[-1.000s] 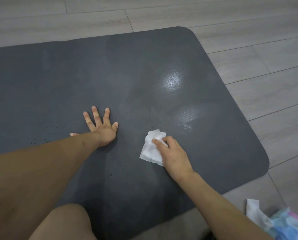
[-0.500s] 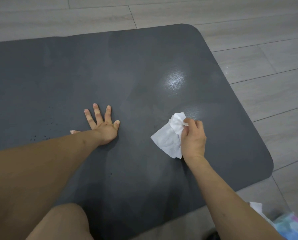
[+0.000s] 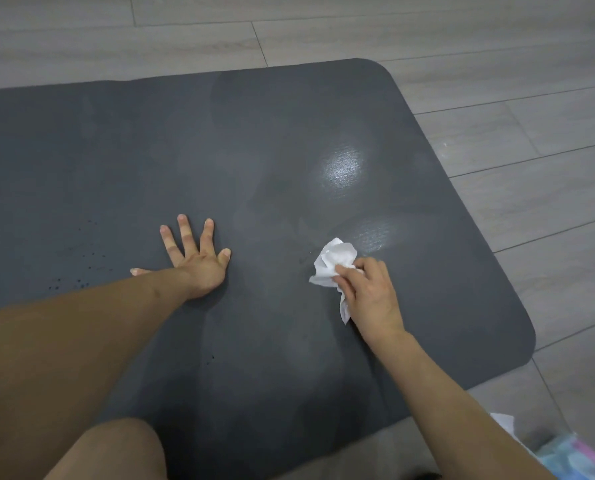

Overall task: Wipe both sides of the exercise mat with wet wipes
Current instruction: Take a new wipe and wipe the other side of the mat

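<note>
1. The floor [image 3: 496, 39] is pale grey wood-look planking that fills the top and right of the view.
2. The exercise mat [image 3: 116, 161], dark grey with rounded corners, lies flat on the floor and takes up most of the frame; its right end is in view and it runs off the left edge. Two shiny damp patches show on it towards the right, and small dark specks dot it on the left.
3. A bare knee [image 3: 116, 452] shows at the bottom edge, over the near side of the mat.
4. The left hand [image 3: 199, 261] rests palm down on the mat near the middle, its fingers straight and spread wide, holding nothing.
5. The right hand [image 3: 368, 296] is on the mat to the right of the left hand, its fingers curled round a wet wipe.
6. The wet wipe [image 3: 334, 263], white and crumpled, sits against the mat just below the nearer shiny patch, bunched beyond the fingertips with a tail hanging beside the palm.
7. A colourful packet [image 3: 573, 459] with a white sheet [image 3: 505, 422] at its top lies on the floor at the bottom right corner, off the mat.
</note>
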Action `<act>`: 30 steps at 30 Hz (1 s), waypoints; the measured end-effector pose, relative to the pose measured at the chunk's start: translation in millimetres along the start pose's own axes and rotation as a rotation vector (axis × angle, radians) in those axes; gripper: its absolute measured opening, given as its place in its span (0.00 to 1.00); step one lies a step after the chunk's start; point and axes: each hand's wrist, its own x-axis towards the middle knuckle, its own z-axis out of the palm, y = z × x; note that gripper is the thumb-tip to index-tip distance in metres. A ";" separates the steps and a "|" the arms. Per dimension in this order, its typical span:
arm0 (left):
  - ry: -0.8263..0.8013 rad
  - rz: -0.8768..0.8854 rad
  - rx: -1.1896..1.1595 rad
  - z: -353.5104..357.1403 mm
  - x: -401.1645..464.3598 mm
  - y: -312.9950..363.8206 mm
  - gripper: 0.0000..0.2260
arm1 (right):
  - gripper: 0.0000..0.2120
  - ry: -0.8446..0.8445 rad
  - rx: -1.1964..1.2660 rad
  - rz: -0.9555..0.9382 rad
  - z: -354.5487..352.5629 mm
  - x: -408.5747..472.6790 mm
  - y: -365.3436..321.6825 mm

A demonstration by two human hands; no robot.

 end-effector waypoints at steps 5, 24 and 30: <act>0.005 0.003 0.000 1.1 0.5 -0.5 0.29 | 0.01 0.116 -0.101 0.157 -10.0 36.2 18.5; 0.032 -0.039 0.020 3.2 2.3 2.3 0.28 | 0.09 0.063 -0.188 0.324 -30.2 151.1 102.3; 0.013 -0.037 0.016 2.0 2.3 1.2 0.28 | 0.12 0.054 0.003 0.099 34.7 126.0 -17.3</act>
